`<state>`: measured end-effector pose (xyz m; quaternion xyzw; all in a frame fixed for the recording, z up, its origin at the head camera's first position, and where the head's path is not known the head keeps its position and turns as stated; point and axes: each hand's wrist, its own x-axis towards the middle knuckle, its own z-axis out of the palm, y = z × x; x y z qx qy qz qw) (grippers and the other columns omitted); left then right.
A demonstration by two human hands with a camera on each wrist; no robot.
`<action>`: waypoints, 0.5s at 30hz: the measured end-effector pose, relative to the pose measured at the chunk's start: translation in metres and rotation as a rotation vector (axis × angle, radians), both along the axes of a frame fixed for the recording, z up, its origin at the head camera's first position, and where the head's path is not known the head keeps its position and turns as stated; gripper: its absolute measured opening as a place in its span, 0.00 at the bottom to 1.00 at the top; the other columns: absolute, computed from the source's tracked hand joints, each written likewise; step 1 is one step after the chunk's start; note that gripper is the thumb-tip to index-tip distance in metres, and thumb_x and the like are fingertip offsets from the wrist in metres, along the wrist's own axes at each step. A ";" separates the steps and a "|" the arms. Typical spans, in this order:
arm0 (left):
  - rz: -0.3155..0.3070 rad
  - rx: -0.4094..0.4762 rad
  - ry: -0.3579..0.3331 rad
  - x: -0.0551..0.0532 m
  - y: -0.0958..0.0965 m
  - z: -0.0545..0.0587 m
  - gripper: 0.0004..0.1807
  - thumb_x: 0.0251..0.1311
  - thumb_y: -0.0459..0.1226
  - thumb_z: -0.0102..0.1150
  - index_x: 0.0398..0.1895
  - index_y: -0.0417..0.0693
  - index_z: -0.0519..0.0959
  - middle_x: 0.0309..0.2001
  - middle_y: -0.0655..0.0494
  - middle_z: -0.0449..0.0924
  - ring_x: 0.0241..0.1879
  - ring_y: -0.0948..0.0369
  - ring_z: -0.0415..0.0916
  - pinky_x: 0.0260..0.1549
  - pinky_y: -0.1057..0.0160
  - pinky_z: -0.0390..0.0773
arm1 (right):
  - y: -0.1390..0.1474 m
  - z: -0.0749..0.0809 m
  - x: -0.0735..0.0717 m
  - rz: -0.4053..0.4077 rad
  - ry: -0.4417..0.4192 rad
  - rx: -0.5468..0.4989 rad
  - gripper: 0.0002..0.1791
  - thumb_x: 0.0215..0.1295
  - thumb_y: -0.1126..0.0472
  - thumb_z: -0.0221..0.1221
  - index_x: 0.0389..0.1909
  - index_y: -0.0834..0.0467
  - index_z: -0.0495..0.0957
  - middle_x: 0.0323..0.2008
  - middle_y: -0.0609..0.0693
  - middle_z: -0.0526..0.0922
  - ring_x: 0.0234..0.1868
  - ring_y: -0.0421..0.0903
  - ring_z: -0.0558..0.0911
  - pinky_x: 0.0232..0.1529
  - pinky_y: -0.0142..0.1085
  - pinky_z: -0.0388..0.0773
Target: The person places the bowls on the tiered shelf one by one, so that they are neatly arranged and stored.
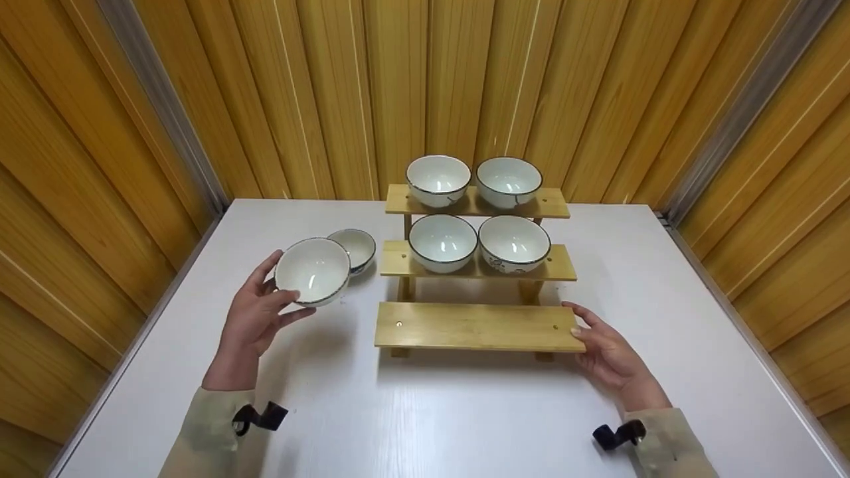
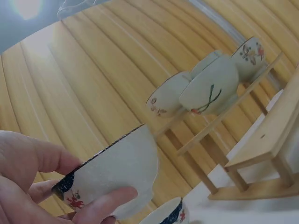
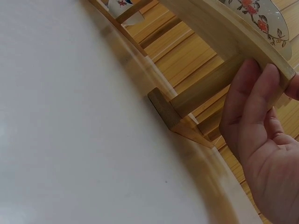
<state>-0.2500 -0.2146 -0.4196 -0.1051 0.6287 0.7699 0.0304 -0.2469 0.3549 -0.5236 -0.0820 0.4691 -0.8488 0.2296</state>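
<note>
In the head view my left hand (image 1: 251, 318) grips a white bowl (image 1: 312, 271) by its side, thumb over the rim and fingers underneath. The left wrist view shows this bowl (image 2: 117, 168) raised, with a dark blue patch and red flowers outside. Just behind it a second bowl (image 1: 358, 249) stands on the table, partly hidden. My right hand (image 1: 611, 355) pinches the right end of the lowest board of a three-step wooden rack (image 1: 477, 326). In the right wrist view the thumb is above the board and the fingers (image 3: 252, 100) are below.
Two bowls stand on the rack's top step, a left one (image 1: 438, 180) and a right one (image 1: 509, 182). The middle step bears another left bowl (image 1: 443, 243) and right bowl (image 1: 514, 243). The white table (image 1: 451, 425) meets wood-panelled walls (image 1: 392, 86) behind and at both sides.
</note>
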 end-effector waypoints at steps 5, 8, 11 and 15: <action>-0.104 -0.009 0.037 0.011 0.026 0.006 0.49 0.63 0.19 0.54 0.83 0.58 0.52 0.80 0.39 0.50 0.67 0.43 0.65 0.47 0.47 0.90 | 0.000 0.000 -0.001 0.008 0.011 0.004 0.26 0.80 0.72 0.42 0.72 0.48 0.62 0.63 0.45 0.77 0.50 0.43 0.86 0.46 0.29 0.88; -0.151 -0.007 0.040 0.016 0.041 0.009 0.48 0.61 0.18 0.54 0.82 0.56 0.55 0.79 0.39 0.51 0.68 0.41 0.63 0.46 0.46 0.90 | 0.000 -0.001 -0.001 0.010 0.011 0.016 0.26 0.80 0.71 0.42 0.73 0.47 0.62 0.63 0.45 0.77 0.50 0.42 0.86 0.47 0.29 0.88; -0.199 -0.005 0.034 0.018 0.057 0.009 0.47 0.60 0.18 0.55 0.81 0.56 0.58 0.78 0.38 0.53 0.69 0.37 0.62 0.45 0.43 0.90 | 0.001 -0.001 -0.001 0.008 0.015 0.023 0.26 0.80 0.71 0.42 0.72 0.46 0.63 0.63 0.45 0.77 0.50 0.42 0.85 0.46 0.29 0.88; -0.272 0.016 0.015 0.020 0.080 0.006 0.47 0.58 0.17 0.55 0.80 0.56 0.60 0.77 0.36 0.54 0.67 0.35 0.65 0.48 0.39 0.88 | 0.001 -0.001 -0.001 0.018 0.021 -0.001 0.26 0.80 0.72 0.41 0.72 0.47 0.63 0.63 0.45 0.77 0.50 0.42 0.85 0.46 0.29 0.88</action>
